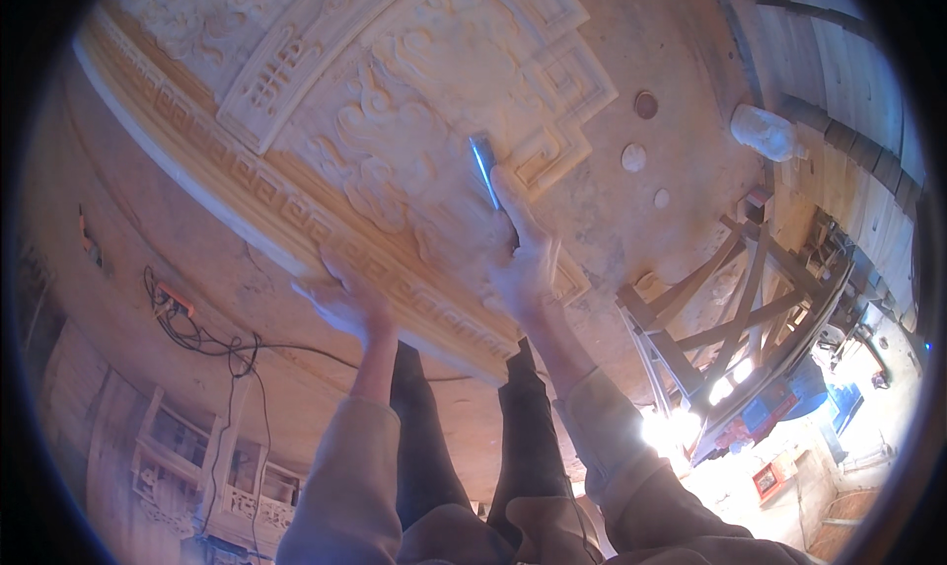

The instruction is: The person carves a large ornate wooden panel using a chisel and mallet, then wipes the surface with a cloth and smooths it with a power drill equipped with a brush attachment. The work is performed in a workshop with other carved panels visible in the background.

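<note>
Sleeves | right grip: clamped on shiny bar | left grip: apart, touching carved panel

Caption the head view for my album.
Right hand holding a shiny object over a carved panel, left hand at its edge.
</note>
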Available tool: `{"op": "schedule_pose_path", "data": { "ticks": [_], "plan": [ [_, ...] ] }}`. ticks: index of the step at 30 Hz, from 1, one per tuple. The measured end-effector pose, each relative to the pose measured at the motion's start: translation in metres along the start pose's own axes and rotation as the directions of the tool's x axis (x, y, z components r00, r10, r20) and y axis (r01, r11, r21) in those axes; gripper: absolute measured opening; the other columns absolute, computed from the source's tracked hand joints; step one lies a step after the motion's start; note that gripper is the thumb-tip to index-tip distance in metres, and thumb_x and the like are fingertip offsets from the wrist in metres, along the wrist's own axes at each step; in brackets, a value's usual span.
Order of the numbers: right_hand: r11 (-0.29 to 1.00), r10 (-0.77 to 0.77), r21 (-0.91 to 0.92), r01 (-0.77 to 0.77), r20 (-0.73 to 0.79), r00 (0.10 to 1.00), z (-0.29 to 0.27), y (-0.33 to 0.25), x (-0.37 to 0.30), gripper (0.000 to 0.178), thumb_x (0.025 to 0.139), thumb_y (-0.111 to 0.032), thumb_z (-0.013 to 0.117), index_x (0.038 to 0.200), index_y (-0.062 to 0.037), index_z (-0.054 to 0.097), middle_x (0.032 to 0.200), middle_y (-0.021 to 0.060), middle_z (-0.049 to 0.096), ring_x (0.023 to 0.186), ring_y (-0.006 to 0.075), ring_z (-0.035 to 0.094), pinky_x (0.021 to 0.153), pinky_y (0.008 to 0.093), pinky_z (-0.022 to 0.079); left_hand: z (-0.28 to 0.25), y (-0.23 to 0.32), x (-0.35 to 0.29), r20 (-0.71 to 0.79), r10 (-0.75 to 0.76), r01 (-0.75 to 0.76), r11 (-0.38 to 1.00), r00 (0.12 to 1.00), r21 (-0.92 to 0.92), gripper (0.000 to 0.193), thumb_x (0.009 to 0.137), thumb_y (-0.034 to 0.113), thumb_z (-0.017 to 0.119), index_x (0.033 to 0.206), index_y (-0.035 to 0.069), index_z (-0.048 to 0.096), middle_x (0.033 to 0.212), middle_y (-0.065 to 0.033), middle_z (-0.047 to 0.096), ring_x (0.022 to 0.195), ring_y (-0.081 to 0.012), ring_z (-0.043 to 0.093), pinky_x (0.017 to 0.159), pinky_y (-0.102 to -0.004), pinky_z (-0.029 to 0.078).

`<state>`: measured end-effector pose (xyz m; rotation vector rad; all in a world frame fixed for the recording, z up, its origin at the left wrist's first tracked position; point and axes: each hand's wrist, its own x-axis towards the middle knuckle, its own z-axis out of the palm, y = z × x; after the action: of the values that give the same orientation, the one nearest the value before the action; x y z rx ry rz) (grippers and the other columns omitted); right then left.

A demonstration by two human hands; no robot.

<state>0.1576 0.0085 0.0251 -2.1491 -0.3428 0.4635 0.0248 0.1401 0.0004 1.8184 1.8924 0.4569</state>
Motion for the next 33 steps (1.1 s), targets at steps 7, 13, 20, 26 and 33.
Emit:
{"op": "schedule_pose_path", "data": {
  "ticks": [7, 13, 20, 26, 33],
  "plan": [
    [0.955, 0.232, 0.211, -0.208, -0.092, 0.968, 0.027, -0.034, 0.0, 0.047, 0.087, 0.009, 0.055, 0.134, 0.0029, 0.062, 0.129, 0.0265, 0.066, 0.12, 0.0332, 0.065, 0.099, 0.0378, 0.05, 0.0, 0.0, -0.002, 0.033, -0.086, 0.087, 0.996, 0.996, -0.01, 0.06, 0.103, 0.047, 0.054, 0.124, -0.009, 0.046, 0.105, -0.0305, 0.064, 0.092, -0.0454, 0.067, 0.071, -0.0531, 0.051],
    [0.714, 0.519, 0.499, -0.491, 0.092, 0.85, 0.018, -0.047, 0.005, 0.046, 0.093, 0.008, 0.053, 0.139, 0.0038, 0.058, 0.123, 0.0223, 0.069, 0.098, 0.0192, 0.07, 0.08, 0.0306, 0.054, 0.0, 0.007, -0.002, 0.068, -0.104, 0.11, 0.99, 0.992, -0.091, 0.061, 0.101, 0.049, 0.055, 0.12, -0.009, 0.046, 0.099, -0.0285, 0.064, 0.087, -0.0428, 0.068, 0.067, -0.0515, 0.051],
    [0.636, 0.567, 0.526, -0.564, 0.176, 0.804, 0.02, -0.061, 0.008, 0.044, 0.097, 0.006, 0.052, 0.141, 0.0049, 0.055, 0.106, 0.0159, 0.071, 0.073, 0.005, 0.058, 0.062, 0.0224, 0.049, -0.003, 0.007, 0.0, 0.082, -0.101, 0.103, 0.994, 0.992, -0.023, 0.061, 0.101, 0.051, 0.053, 0.116, -0.008, 0.046, 0.096, -0.0298, 0.065, 0.083, -0.043, 0.069, 0.064, -0.0519, 0.051],
    [0.946, 0.321, 0.021, -0.324, 0.074, 0.944, 0.008, -0.068, 0.016, 0.044, 0.094, 0.004, 0.052, 0.139, 0.0042, 0.057, 0.105, 0.0288, 0.069, 0.09, 0.0335, 0.07, 0.076, 0.0407, 0.052, -0.006, 0.013, -0.002, 0.103, -0.177, 0.173, 0.984, 0.979, 0.048, 0.063, 0.102, 0.051, 0.052, 0.127, -0.006, 0.047, 0.109, -0.03, 0.066, 0.094, -0.0454, 0.069, 0.072, -0.0533, 0.055],
    [0.94, 0.319, -0.18, -0.289, 0.176, 0.931, -0.011, -0.088, 0.016, 0.044, 0.093, 0.001, 0.053, 0.138, 0.0031, 0.057, 0.101, 0.0322, 0.066, 0.092, 0.0473, 0.065, 0.08, 0.0493, 0.051, -0.004, 0.009, 0.001, 0.101, -0.137, 0.132, 0.99, 0.985, 0.049, 0.06, 0.1, 0.051, 0.054, 0.118, -0.006, 0.047, 0.094, -0.0293, 0.065, 0.085, -0.0473, 0.067, 0.065, -0.0557, 0.05]
  ]
}}
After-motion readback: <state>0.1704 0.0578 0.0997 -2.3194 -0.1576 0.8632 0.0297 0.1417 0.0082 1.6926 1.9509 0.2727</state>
